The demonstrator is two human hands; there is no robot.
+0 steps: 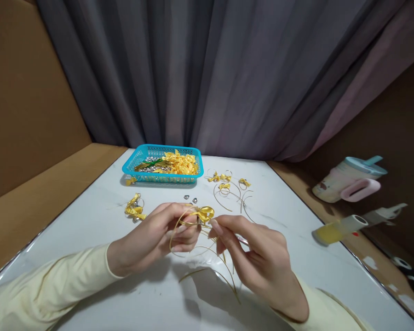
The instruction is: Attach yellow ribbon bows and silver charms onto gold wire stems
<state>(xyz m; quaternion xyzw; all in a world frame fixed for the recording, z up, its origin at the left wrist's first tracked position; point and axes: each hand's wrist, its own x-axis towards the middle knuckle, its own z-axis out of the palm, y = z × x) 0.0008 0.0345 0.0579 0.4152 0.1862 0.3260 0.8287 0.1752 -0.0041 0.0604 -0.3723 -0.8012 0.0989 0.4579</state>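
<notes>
My left hand (174,228) is closed in a pinch on a yellow ribbon bow (205,214) with a thin gold wire (171,236) looping out below it. A silvery bit shows under the bow. At the bow's right edge, my right hand (255,250) has thumb and finger pressed together; what lies between the tips is too small to tell. Part of a shiny, narrow object (242,239) shows behind those fingers. Loose gold wires (224,276) lie on the table beneath both hands. Two small silver heart-like pieces (194,200) rest just beyond my left hand.
A blue basket (200,172) at the back holds yellow bows and silver pieces. Wired bows (224,186) and curved wires lie to its right, a bow cluster (134,207) at left. On the right stand a cup (348,179) and a tilted bottle of yellow liquid (334,231).
</notes>
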